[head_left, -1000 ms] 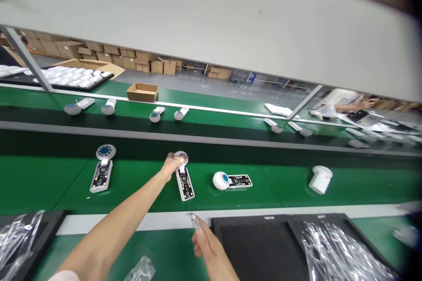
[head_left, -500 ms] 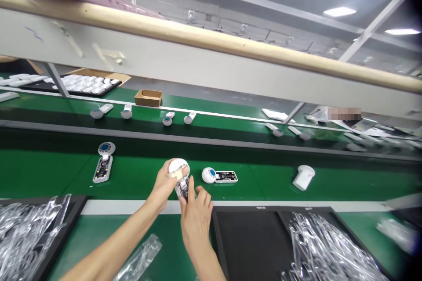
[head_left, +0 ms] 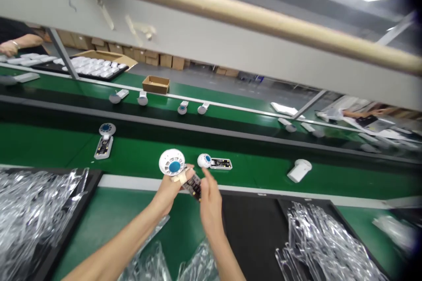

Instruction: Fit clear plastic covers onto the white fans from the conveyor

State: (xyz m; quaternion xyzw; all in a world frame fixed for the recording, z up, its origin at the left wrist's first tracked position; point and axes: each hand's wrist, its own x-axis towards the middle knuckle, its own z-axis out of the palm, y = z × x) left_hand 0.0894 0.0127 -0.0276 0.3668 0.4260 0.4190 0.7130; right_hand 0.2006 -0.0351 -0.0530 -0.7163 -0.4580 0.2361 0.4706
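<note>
My left hand (head_left: 169,191) is closed round a white device (head_left: 172,162) with a round head, a blue centre and a dark circuit board on its handle. The head points up and left, its blue side towards me. My right hand (head_left: 210,197) is at the lower end of the handle, fingers bent; whether it grips the device is hard to tell. Just behind, a similar device (head_left: 221,163) lies on the green belt. Another open one (head_left: 103,147) lies at the left, and a white one (head_left: 299,170) at the right.
Black trays with clear plastic parts stand at the left (head_left: 94,184) and right (head_left: 250,228). Clear plastic pieces (head_left: 148,263) lie near my forearms. Beyond are a small cardboard box (head_left: 156,84), more devices and a metal rail. People's arms show at far left and right.
The held device has turned, so its blue centre now shows. My right hand has moved slightly right. The view has tilted, and a person's arm has appeared at the far left.
</note>
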